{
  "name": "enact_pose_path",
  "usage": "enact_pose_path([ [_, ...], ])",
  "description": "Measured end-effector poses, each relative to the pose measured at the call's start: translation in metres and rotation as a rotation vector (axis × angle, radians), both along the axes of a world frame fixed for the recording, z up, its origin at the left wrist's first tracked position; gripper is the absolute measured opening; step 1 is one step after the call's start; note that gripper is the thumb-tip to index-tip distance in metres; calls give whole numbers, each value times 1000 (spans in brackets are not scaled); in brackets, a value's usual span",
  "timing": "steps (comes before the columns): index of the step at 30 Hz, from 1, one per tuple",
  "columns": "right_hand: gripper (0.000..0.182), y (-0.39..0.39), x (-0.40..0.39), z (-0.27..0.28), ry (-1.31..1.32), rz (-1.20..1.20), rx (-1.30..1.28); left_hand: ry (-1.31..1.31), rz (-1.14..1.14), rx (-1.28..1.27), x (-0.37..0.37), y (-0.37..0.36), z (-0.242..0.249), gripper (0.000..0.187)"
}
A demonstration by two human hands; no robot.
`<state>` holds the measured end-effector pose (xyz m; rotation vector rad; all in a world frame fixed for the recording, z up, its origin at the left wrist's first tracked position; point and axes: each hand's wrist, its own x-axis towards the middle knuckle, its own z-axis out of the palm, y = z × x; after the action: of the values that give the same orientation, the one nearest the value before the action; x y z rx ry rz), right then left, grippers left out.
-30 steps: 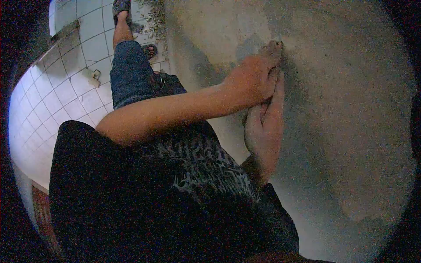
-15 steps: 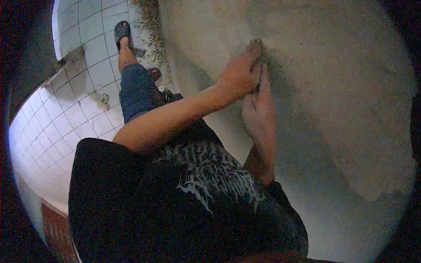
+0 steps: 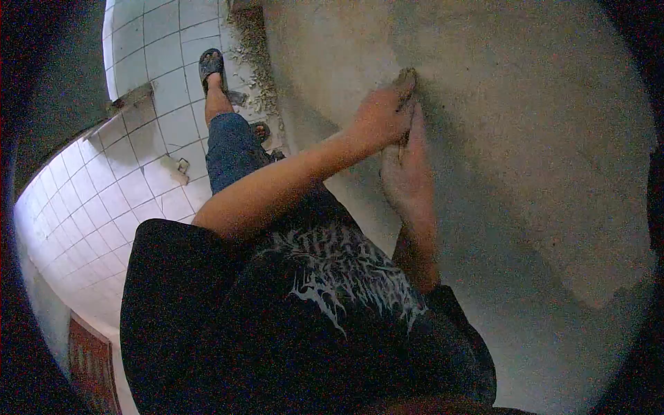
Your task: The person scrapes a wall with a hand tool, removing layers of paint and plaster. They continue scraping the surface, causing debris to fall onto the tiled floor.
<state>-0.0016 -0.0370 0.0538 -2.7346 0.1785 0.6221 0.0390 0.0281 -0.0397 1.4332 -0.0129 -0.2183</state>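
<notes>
My left hand (image 3: 380, 119) reaches across to the wall (image 3: 526, 138) with its fingers closed. Around its fingertips there is a dirty, dark patch, and a thin dark edge shows between the two hands. What the fingers hold is mostly hidden. Just below and touching it is my right hand (image 3: 408, 173), its fingers pressed together and pointing up under the left one. Both hands are close against the wall surface, which is rough and brownish above and smoother and greyish lower down.
Crumbled debris (image 3: 252, 59) lies along the wall's foot on the white tiled floor (image 3: 162, 69). A small pale object (image 3: 181, 168) is on the tiles. My sandalled foot (image 3: 212, 67) stands near the debris. At the lower left is a reddish-brown panel (image 3: 92, 366).
The view has shifted, so floor, legs and shirt appear farther right. Both hands stay together at the wall, only slightly lower in the picture.
</notes>
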Motion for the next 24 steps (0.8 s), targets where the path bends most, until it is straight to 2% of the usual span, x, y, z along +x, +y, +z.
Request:
enact_pose_path([
  [3,61,4,1,-1,-99,106,1,-20,-20,61,1,1,-1,46],
  [5,60,23,-4,21,-39,-52,243,-32,74,37,-5,-8,-1,47],
  [8,60,2,8,-9,-154,78,169,-49,20,71,10,-1,-6,47],
  [12,60,5,12,-2,-102,63,149,-36,49,14,12,5,3,52],
  [14,60,6,14,-3,-65,-37,190,0,50,22,14,5,5,52],
  [17,60,15,18,6,-38,1,123,64,19,-37,22,5,-3,52],
  [21,60,16,10,2,-206,137,177,86,24,18,15,8,4,51],
  [24,61,6,24,-8,-67,28,160,-20,111,70,23,3,-8,50],
])
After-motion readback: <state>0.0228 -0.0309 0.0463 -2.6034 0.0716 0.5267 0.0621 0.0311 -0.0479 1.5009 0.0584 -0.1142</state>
